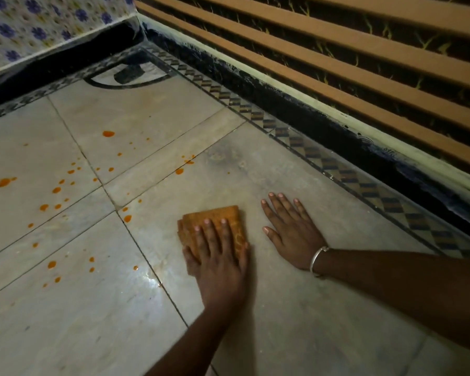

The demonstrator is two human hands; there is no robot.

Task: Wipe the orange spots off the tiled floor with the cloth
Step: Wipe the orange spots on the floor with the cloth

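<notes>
The pale tiled floor (296,308) fills most of the view, its grout lines running diagonally. Brown wooden slats (337,50) over a dark patterned backing cross the 1 to 3 o'clock area. Below them a checkered border strip (323,158) edges the floor. A floral blue-and-white fabric (38,23) sits at 11 o'clock.

The right grip (291,229) is released. It lies palm down on bare tile at about 4 o'clock of centre, with its fingers spread and straight. A silver bangle (318,260) circles its wrist.

The left grip (217,256), at 6 o'clock, is also released. It presses flat on the folded orange-brown cloth (215,213), with its fingers laid across the top. The cloth rests on the tile just beside the right grip, at that grip's 9 o'clock, and does not touch it.

Orange spots (57,189) are scattered over the tiles from 7 to 10 o'clock, and the nearest lie close to the cloth's 9 o'clock edge.
</notes>
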